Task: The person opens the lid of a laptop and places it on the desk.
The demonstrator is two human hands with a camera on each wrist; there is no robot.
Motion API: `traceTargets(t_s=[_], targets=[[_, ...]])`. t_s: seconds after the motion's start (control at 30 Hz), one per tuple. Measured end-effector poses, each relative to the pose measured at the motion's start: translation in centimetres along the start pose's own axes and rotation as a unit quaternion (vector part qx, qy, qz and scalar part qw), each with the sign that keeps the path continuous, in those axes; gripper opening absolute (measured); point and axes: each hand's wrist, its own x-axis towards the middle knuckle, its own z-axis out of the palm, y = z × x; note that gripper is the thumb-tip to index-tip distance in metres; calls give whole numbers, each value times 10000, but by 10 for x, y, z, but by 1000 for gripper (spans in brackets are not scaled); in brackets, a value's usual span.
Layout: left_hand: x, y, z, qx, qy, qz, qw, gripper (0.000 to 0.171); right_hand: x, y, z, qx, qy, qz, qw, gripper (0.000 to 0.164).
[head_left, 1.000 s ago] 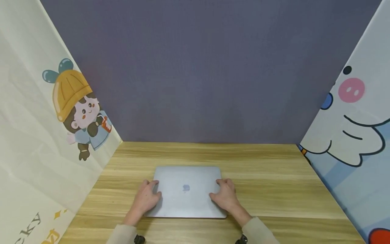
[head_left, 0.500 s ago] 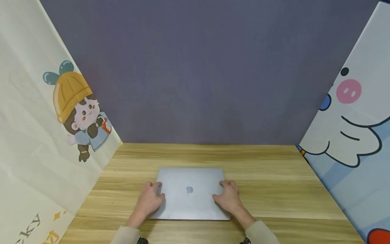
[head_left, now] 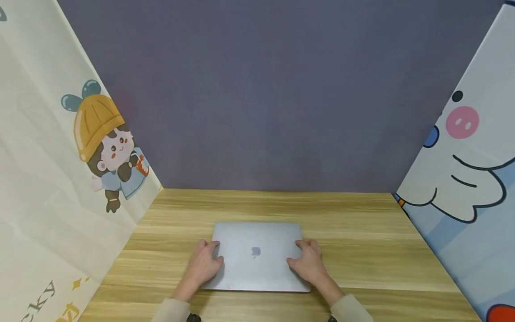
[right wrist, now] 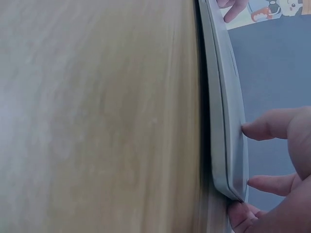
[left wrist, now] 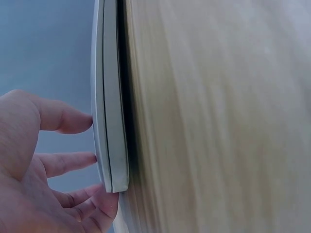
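Observation:
A closed silver laptop (head_left: pixel 267 273) with a dark apple logo on its lid lies flat on the wooden table. At its left side, my left hand (head_left: pixel 202 264) grips the edge, thumb and index fingertip on the lid. My right hand (head_left: pixel 309 264) holds the right side in much the same way. The left wrist view has the laptop's side edge (left wrist: pixel 112 107) upright, with the lower fingers (left wrist: pixel 104 201) curled at the corner. In the right wrist view, the thumb (right wrist: pixel 267 125) touches the lid and other fingers bend round the corner.
The wooden table (head_left: pixel 362 250) extends past the laptop on both sides and behind it. A dark grey panel (head_left: pixel 273 89) rises at the table's back edge. Cartoon-printed panels stand at the left (head_left: pixel 36 179) and right (head_left: pixel 483 250).
Both hands and the laptop between them have shifted a little to the right and slightly nearer. The grip looks the same throughout, and the lid stays closed.

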Motion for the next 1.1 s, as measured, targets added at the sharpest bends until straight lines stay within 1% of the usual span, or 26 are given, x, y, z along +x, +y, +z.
traceTargets(t_s=[0.13,0.33,0.47,0.7,0.87,1.1], targets=[[0,5,2,-15,38,111,9999,48,-1,5,-3,-13,42,-24,10000,66],[0,11,7,-37,-53,114,9999,49,-2,13,-9,-17,-21,25,10000,66],[0,16,10,-26,-69,113,9999,49,-2,19,-13,-19,-3,-43,10000,66],[-1,26,14,-47,-49,241,9997,50,-3,26,-21,-16,66,-49,10000,66],[-1,31,18,-92,-146,256,9995,50,-3,31,-25,-25,50,7,10000,66],[-2,38,21,-156,-233,179,9994,49,-4,37,-31,-95,-41,94,9999,67]])
